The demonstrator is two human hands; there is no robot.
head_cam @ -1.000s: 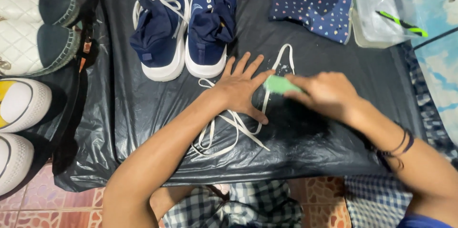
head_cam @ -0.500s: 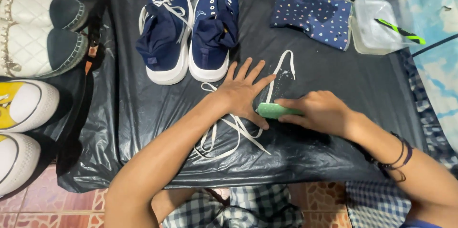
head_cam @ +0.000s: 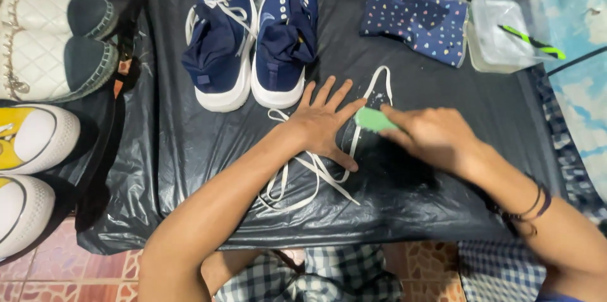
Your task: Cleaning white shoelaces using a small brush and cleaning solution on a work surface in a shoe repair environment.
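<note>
My left hand [head_cam: 322,123] lies flat, fingers spread, pressing a white shoelace [head_cam: 308,175] onto the black plastic sheet [head_cam: 208,144]. My right hand [head_cam: 430,134] grips a small green brush [head_cam: 373,119] and holds it on the lace just right of my left fingers. The lace's far loop runs up past the brush. A pair of navy sneakers [head_cam: 253,30] with white soles stands just beyond my left hand; the left one keeps its white lace, the right one shows none.
A navy dotted pouch [head_cam: 417,20] lies at the back right beside a clear plastic tub [head_cam: 487,55] holding a green toothbrush [head_cam: 531,41]. White quilted shoes [head_cam: 50,43] and yellow-white sneakers [head_cam: 31,144] sit at the left. Tiled floor lies below.
My right hand slid the green brush along the lace, first toward me, then back up and slightly right. My left hand kept pressing the lace in place.
</note>
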